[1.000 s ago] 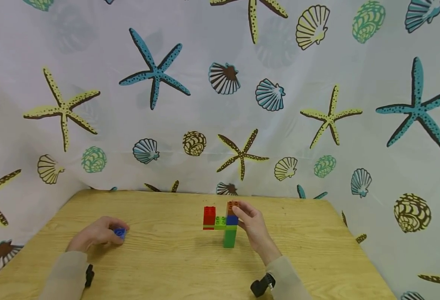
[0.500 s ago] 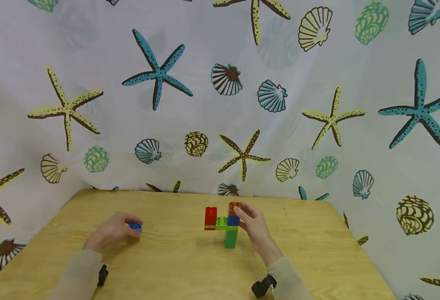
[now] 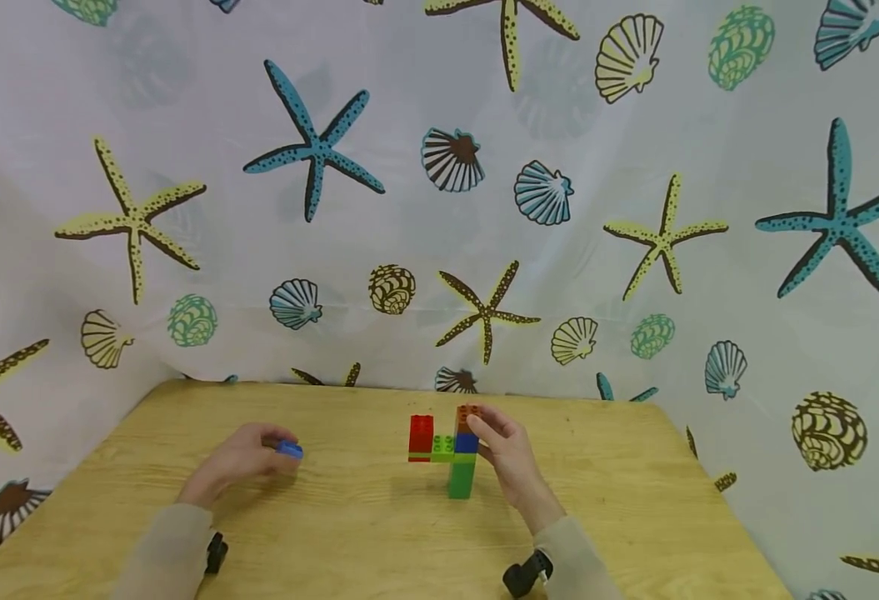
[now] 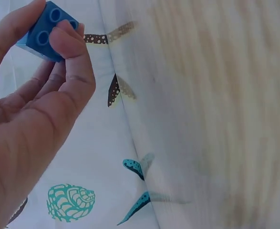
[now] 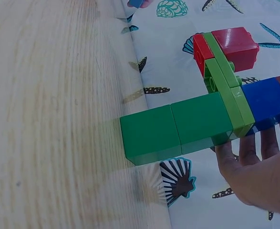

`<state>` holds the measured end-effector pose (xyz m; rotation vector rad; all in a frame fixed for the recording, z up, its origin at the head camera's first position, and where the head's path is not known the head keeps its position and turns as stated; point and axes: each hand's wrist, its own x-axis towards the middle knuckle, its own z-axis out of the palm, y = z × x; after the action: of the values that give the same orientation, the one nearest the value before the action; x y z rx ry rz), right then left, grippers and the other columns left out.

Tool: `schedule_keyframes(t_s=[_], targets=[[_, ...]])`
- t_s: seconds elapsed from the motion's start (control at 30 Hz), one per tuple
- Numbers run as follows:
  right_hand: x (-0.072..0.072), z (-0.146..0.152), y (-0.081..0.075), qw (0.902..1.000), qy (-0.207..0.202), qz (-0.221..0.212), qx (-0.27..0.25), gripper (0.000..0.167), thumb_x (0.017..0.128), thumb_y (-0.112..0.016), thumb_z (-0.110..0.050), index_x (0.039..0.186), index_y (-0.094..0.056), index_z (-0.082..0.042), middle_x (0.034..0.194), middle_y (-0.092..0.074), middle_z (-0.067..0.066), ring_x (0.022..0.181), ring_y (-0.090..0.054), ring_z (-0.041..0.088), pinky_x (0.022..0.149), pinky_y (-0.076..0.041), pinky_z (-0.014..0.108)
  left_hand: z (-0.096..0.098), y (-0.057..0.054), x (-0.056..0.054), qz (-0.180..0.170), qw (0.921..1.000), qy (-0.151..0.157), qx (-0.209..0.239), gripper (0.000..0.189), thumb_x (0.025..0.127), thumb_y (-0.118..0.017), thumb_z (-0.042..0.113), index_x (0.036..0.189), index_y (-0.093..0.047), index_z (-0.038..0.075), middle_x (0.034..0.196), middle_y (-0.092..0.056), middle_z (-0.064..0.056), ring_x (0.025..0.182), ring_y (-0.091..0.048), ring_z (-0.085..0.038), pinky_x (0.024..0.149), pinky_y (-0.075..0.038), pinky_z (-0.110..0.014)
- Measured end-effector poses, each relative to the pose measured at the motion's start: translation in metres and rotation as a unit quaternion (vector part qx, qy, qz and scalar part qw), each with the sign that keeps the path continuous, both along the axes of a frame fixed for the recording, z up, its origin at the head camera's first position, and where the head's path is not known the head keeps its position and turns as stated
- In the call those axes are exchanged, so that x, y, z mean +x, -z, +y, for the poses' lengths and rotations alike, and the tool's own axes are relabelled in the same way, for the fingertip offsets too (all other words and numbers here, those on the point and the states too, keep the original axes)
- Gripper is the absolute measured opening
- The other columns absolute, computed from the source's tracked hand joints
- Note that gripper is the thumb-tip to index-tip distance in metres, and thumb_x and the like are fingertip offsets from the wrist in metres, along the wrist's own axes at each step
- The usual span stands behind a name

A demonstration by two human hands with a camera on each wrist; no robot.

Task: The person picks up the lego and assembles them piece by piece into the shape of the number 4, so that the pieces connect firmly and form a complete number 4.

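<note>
My left hand (image 3: 242, 458) pinches a blue toy building brick (image 4: 46, 29) between thumb and fingers, over the left side of the table. Round studs on the brick show in the left wrist view. My right hand (image 3: 512, 454) grips an upright structure of toy bricks at its top. Two green bricks (image 5: 177, 128) form its lower part, under a long lime-green piece (image 5: 228, 90) reaching out to the left. Above that, a dark blue brick (image 5: 267, 102) and a brown brick (image 3: 465, 414) stack at the right end. A red brick (image 3: 421, 433) sits on the left end, with more red beneath the lime piece.
Both arms reach over a light wooden table (image 3: 349, 533). Behind it and at the sides hangs a white cloth (image 3: 379, 217) printed with starfish and shells. Dark camera mounts (image 3: 526, 572) sit on the wrists.
My left hand has moved right and slightly away from me with the blue brick, toward the brick structure. My right hand keeps its hold on the structure, nearly still.
</note>
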<state>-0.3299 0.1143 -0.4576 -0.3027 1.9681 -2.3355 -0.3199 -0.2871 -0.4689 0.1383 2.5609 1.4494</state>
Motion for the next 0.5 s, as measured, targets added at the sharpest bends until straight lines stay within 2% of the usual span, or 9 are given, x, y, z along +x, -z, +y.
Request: schedule_keyframes(t_s=[0.2,0.33,0.5], targets=[[0.0,-0.001,0.0,1.0,-0.004,0.001,-0.001,0.051,0.093,-0.067,-0.033,0.134,-0.056,-0.004,0.125,-0.062,0.005,0.113,-0.058,0.015,0.11,-0.038,0.051,0.011,0.002,-0.002,0.012,0.9996,-0.025,0.008,0.059,0.084,-0.077,0.023,0.13,-0.053,-0.006,0.115,-0.063,-0.016,0.095,-0.062,-0.022,0.082,-0.055,-0.039],[0.001,0.0,0.0,1.0,-0.003,-0.004,-0.002,0.05,0.093,-0.067,-0.033,0.133,-0.057,-0.004,0.124,-0.063,0.003,0.113,-0.058,0.015,0.109,-0.038,0.051,0.019,0.0,-0.004,0.039,0.9986,-0.036,0.0,0.056,0.085,-0.078,0.026,0.129,-0.058,-0.002,0.117,-0.063,-0.015,0.098,-0.06,-0.022,0.082,-0.054,-0.037],[0.004,0.0,-0.001,0.9999,-0.001,-0.003,-0.015,0.049,0.093,-0.068,-0.032,0.131,-0.058,-0.005,0.12,-0.064,0.002,0.11,-0.059,0.015,0.107,-0.041,0.049,0.027,-0.003,-0.005,0.06,0.997,-0.041,0.028,0.053,0.087,-0.075,0.03,0.129,-0.061,0.002,0.118,-0.064,-0.016,0.096,-0.062,-0.022,0.083,-0.053,-0.039]])
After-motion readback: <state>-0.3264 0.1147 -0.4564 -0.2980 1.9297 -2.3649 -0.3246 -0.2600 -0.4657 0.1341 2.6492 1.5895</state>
